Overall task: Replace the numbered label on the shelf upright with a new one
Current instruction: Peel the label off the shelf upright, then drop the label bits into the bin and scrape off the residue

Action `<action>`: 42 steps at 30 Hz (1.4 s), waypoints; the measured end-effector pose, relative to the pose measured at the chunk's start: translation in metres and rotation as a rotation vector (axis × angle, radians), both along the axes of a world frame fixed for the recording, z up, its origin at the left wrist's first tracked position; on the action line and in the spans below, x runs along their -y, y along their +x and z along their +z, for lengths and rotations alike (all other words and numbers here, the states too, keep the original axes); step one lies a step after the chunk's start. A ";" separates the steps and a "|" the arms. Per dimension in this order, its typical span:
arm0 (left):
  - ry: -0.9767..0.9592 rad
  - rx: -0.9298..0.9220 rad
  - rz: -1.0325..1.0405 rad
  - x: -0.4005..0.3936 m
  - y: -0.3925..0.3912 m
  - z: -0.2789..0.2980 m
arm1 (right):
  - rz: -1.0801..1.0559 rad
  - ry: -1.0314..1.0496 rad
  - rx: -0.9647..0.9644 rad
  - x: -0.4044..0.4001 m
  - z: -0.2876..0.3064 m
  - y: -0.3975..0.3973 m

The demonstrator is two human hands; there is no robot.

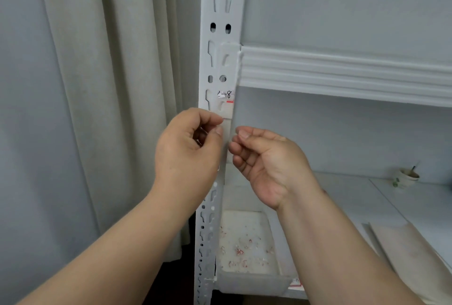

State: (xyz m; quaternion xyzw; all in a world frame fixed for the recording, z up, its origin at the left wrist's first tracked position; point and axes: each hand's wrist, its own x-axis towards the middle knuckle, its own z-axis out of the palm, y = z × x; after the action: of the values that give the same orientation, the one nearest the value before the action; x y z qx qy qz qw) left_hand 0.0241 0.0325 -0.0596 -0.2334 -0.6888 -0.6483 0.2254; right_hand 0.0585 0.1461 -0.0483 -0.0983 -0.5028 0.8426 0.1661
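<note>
Head view: left hand (187, 144) curls, fingertips pinched at the white shelf upright (220, 65); right hand (265, 158), fingers bent, holds nothing visible, just beside it. Handwritten label (226, 96) sits at 12 o'clock above both; tray (249, 277) at 6 o'clock

A pale curtain (102, 84) hangs in folds at left against a grey wall (342, 6). A ribbed white beam (342, 72) runs to the right. On the shelf (354, 197) below sit a white tray (247, 275) with reddish scraps inside, a small cup (407, 177) far back, and folded beige paper (413, 253) at the right edge.
</note>
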 end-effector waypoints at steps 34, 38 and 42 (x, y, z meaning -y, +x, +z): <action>-0.488 0.846 -0.346 -0.074 -0.009 -0.135 | -0.091 0.590 0.673 -0.081 -0.141 -0.015; -0.471 0.841 -0.371 -0.077 -0.010 -0.137 | -0.124 0.598 0.655 -0.082 -0.146 -0.018; -0.450 0.814 -0.368 -0.079 -0.008 -0.131 | -0.174 0.557 0.620 -0.083 -0.148 -0.019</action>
State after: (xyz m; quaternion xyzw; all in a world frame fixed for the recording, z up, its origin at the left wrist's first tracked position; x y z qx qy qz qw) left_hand 0.0158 0.1117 -0.1909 -0.1221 -0.7910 -0.5513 -0.2356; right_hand 0.0398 0.2289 -0.1968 -0.3404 -0.7271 0.5881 0.0980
